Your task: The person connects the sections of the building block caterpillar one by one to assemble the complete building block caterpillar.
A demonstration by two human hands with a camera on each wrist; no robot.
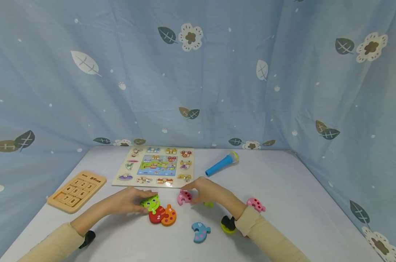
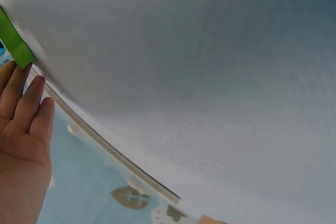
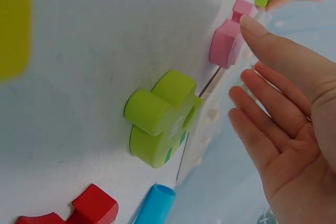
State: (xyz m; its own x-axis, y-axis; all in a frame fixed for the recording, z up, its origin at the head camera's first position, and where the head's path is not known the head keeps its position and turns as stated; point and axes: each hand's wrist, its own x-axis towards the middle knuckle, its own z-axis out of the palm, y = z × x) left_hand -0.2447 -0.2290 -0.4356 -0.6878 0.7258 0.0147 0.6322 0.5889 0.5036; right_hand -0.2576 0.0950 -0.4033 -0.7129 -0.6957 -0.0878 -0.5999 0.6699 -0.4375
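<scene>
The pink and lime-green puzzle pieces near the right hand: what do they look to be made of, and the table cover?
The pink piece and the lime-green piece look like painted wood: thick slabs with flat faces, rounded edges and a matte, even colour coat, though moulded plastic cannot be excluded. The table cover seems to be white woven fabric, with a fine, dull weave texture visible in the right wrist view.

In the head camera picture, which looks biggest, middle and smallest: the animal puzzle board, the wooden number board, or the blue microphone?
1. Animal puzzle board, the largest.
2. Wooden number board, clearly smaller.
3. Blue microphone, the smallest.
The puzzle board and microphone lie farther from the camera, so they may really be a bit larger than they look.
</scene>
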